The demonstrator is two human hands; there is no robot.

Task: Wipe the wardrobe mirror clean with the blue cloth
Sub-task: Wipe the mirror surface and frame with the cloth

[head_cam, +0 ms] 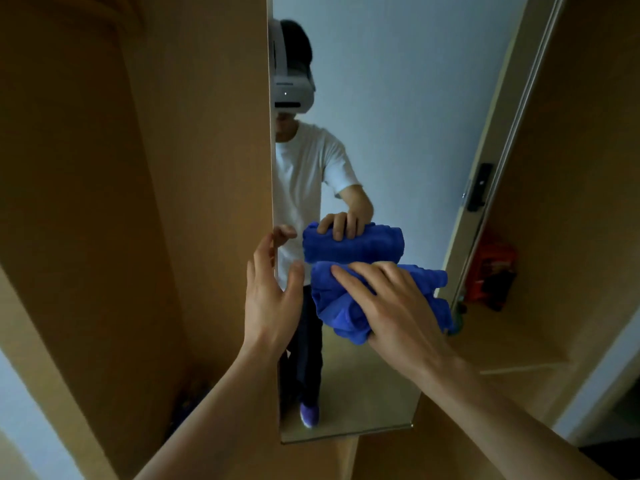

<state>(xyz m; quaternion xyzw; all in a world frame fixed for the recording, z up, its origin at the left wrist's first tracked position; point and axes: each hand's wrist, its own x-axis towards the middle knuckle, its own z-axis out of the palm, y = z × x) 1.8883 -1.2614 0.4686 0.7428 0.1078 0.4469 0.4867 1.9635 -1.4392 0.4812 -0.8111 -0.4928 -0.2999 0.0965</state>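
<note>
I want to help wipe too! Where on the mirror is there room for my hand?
Bare glass: the top of the mirror above the blue cloth, and the strip between the cloth and the mirror's bottom edge. The middle is crowded: right hand holding the cloth, left hand beside it.

No writing, brand or number is legible on the wardrobe mirror (398, 133) or blue cloth (329, 303).

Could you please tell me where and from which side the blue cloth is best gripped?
Grip the blue cloth across its bunched middle, coming from the room side, palm toward the mirror. It is wadded thick there, so fingers can wrap its upper fold, as the right hand does.
</note>
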